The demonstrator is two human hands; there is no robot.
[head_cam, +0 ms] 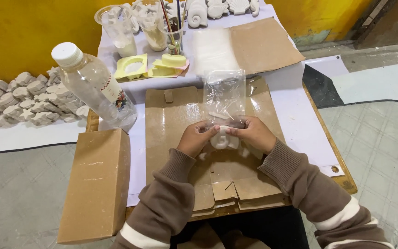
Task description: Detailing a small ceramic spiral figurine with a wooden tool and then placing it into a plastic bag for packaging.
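Note:
A small white plaster figure [223,139] sits between both hands over a flattened cardboard box [171,115]. My left hand [195,137] grips the figure's left side and the mouth of a clear plastic bag [225,94]. My right hand [253,133] holds the bag's other edge and the figure's right side. The bag stands up and away from me, its lower end at the figure. Whether the figure is inside the bag's mouth is unclear.
A clear plastic bottle [93,83] with a white cap stands at the left. A closed brown box [95,184] lies front left. Yellow moulds [150,67], plastic cups [120,27], brushes and white plaster casts [217,9] crowd the far edge. More casts [19,99] lie piled on the floor.

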